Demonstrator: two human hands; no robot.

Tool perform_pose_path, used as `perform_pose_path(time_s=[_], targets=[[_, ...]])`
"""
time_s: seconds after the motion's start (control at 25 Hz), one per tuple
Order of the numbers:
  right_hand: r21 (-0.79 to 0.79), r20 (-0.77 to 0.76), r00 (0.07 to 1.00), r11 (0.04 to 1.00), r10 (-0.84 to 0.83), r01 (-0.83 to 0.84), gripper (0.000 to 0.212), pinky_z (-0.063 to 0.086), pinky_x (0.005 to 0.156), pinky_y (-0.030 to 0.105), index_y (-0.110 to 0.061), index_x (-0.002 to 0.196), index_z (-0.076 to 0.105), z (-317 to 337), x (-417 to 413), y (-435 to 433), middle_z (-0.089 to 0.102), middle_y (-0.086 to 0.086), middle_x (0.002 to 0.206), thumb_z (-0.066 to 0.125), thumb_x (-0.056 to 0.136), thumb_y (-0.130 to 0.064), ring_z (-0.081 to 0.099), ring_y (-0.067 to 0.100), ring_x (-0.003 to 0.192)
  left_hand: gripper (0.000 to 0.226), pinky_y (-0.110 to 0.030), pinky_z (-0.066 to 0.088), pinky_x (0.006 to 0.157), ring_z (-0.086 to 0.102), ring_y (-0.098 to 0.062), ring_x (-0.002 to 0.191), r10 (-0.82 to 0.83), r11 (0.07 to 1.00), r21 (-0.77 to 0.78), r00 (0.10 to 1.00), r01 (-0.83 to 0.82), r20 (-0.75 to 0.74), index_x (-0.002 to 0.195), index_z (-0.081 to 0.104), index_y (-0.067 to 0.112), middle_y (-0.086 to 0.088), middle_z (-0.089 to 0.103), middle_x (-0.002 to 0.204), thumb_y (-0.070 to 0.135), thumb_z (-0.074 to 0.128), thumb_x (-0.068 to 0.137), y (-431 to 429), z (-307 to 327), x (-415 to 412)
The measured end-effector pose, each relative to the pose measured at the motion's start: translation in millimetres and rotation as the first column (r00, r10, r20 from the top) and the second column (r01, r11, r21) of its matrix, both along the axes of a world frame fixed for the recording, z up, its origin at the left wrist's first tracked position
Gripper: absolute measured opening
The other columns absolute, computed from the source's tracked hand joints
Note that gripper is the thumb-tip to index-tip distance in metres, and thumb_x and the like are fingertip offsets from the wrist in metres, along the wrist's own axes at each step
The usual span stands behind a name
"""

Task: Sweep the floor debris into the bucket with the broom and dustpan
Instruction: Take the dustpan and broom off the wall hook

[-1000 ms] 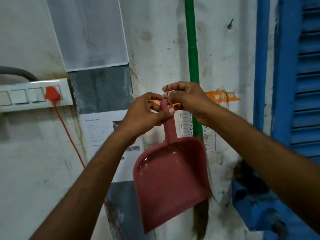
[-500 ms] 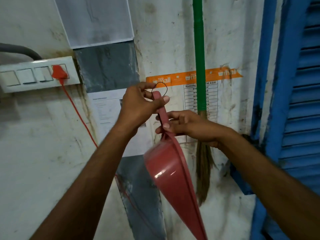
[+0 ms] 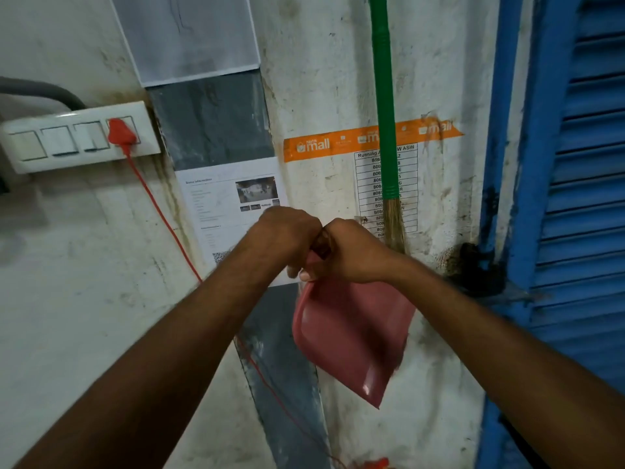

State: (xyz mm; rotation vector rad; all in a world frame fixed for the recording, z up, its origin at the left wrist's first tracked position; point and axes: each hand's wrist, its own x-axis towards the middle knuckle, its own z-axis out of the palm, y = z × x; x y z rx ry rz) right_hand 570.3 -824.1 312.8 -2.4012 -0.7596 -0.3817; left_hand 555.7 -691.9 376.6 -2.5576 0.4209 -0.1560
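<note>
A stained white wall (image 3: 84, 299) fills the view, with a blue shutter (image 3: 588, 164) along its right edge. The green-handled broom (image 3: 384, 96) hangs upright against the wall. Just left of its bristles the pink dustpan (image 3: 351, 333) hangs pan-down — left hand (image 3: 291, 235) and right hand (image 3: 351, 252), side by side, both curl round its handle. Orange tape (image 3: 324, 145) behind the broom reads "mall"; the list beneath is headed "Running… ASIN".

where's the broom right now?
Head view, right of centre: the broom is upright against the wall, green handle crossing the orange tape, bristles just above the right hand gripping the dustpan, left of the blue shutter.
</note>
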Motion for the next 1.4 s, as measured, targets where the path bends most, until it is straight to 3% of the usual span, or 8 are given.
perform_pose_path(time_s=[0.16, 0.48, 0.76, 0.88, 0.96, 1.16, 1.24, 1.4], targets=[[-0.103, -0.039, 0.999, 0.994, 0.019, -0.023, 0.014, 0.059, 0.068, 0.028, -0.031, 0.083, 0.079, 18.8, -7.9, -21.0, 0.072, -0.015, 0.07, 0.087, 0.072, -0.033, 0.067, 0.0, 0.065, 0.04, -0.027, 0.054, 0.075, 0.064, -0.007, 0.073, -0.019, 0.999, 0.029, 0.997, 0.021, -0.072, 0.111, 0.071, 0.028, 0.01, 0.073, 0.088, 0.05, 0.082, 0.08, -2.1, -3.1, 10.9], [0.353, 0.281, 0.91, 0.915, -0.304, 0.197, 0.012, 0.059, 0.087, 0.037, -0.023, 0.091, 0.08, 113.2, 52.0, -77.2, 0.077, -0.009, 0.093, 0.07, 0.086, -0.019, 0.07, 0.005, 0.087, 0.074, -0.031, 0.06, 0.077, 0.069, -0.01, 0.072, 0.018, 0.963, -0.252, 0.956, -0.096, -0.294, 0.1, 0.072, 0.021, 0.004, 0.074, 0.079, 0.087, 0.059, 0.071, -7.3, 51.5, 21.9], [0.432, 0.371, 0.792, 0.845, -0.485, 0.315, 0.02, 0.059, 0.086, 0.037, -0.022, 0.105, 0.075, 147.1, 79.3, -89.6, 0.073, -0.001, 0.114, 0.066, 0.087, -0.021, 0.069, 0.018, 0.098, 0.069, -0.027, 0.056, 0.062, 0.065, -0.013, 0.059, 0.07, 0.975, -0.184, 0.958, -0.124, -0.277, 0.09, 0.076, 0.009, 0.003, 0.073, 0.065, 0.075, 0.057, 0.087, -38.0, 83.3, 38.7], [0.333, 0.33, 0.893, 0.923, -0.306, 0.193, 0.021, 0.057, 0.081, 0.033, -0.025, 0.101, 0.075, 134.9, 67.6, -78.6, 0.072, -0.011, 0.096, 0.069, 0.082, -0.02, 0.068, 0.008, 0.087, 0.07, -0.028, 0.058, 0.059, 0.066, -0.016, 0.057, 0.116, 0.969, -0.179, 0.951, -0.172, -0.287, 0.096, 0.074, 0.006, -0.003, 0.073, 0.07, 0.074, 0.065, 0.082, -44.1, 95.8, 42.9], [0.104, 0.036, 0.998, 0.993, -0.057, 0.053, 0.021, 0.053, 0.073, 0.03, -0.02, 0.092, 0.074, 115.8, 58.1, -64.9, 0.072, -0.005, 0.086, 0.067, 0.075, -0.011, 0.067, 0.007, 0.078, 0.05, -0.026, 0.055, 0.052, 0.063, -0.014, 0.046, 0.085, 0.951, -0.266, 0.96, -0.158, -0.267, 0.096, 0.074, 0.003, -0.001, 0.07, 0.061, 0.053, 0.066, 0.094, -44.5, 100.1, 46.8], [0.056, -0.224, 0.95, 0.977, 0.215, -0.208, 0.042, 0.056, 0.081, 0.034, -0.009, 0.116, 0.067, 80.5, 58.1, -55.2, 0.074, 0.005, 0.097, 0.077, 0.076, -0.006, 0.072, 0.019, 0.09, 0.033, -0.036, 0.062, 0.06, 0.071, -0.022, 0.052, -0.035, 0.884, -0.465, 0.985, -0.048, -0.169, 0.078, 0.073, 0.005, -0.012, 0.074, 0.071, 0.033, 0.066, 0.094, -24.6, 100.8, 56.0], [0.089, -0.189, 0.945, 0.963, 0.266, -0.253, 0.037, 0.057, 0.081, 0.022, -0.012, 0.113, 0.069, 75.8, 61.0, -61.7, 0.075, -0.003, 0.098, 0.08, 0.079, 0.0, 0.072, 0.006, 0.091, 0.024, -0.041, 0.063, 0.064, 0.074, -0.03, 0.058, -0.073, 0.732, -0.681, 0.991, -0.025, -0.115, 0.092, 0.071, 0.001, -0.021, 0.075, 0.08, 0.025, 0.072, 0.092, -14.2, 96.6, 57.6], [0.204, -0.076, 0.962, 0.948, 0.262, -0.242, 0.029, 0.056, 0.087, 0.023, -0.007, 0.107, 0.076, 59.0, 77.1, -72.7, 0.078, 0.004, 0.1, 0.082, 0.08, -0.001, 0.073, 0.014, 0.094, 0.047, -0.036, 0.064, 0.066, 0.075, -0.027, 0.063, -0.097, 0.081, -0.995, 0.994, 0.049, 0.041, 0.098, 0.069, 0.005, -0.013, 0.077, 0.079, 0.051, 0.073, 0.09, -4.8, 73.3, 51.6]])
